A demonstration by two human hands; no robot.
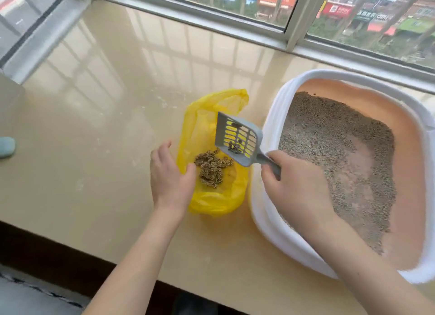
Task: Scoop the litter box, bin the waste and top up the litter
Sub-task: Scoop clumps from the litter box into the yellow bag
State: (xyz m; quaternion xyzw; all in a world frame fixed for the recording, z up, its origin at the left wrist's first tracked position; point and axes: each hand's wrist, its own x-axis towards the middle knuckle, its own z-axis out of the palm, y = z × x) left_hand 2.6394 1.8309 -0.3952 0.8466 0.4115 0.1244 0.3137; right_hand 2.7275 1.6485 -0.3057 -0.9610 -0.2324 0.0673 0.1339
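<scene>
On the glossy beige window ledge (98,131), a yellow plastic bag (207,201) lies open just beside a white litter box (266,211) with a peach-coloured inside. The left hand (169,180) grips the bag's near-left edge, fingers curled over the rim to hold its mouth wide. The right hand (296,187) is closed around the handle of a grey slotted scoop (237,138), which is tilted above the bag's opening with a few dark clumps in its lower end. A pile of brownish waste clumps (211,166) sits inside the bag. Grey litter (329,135) covers much of the box floor, with a bare patch near the middle.
</scene>
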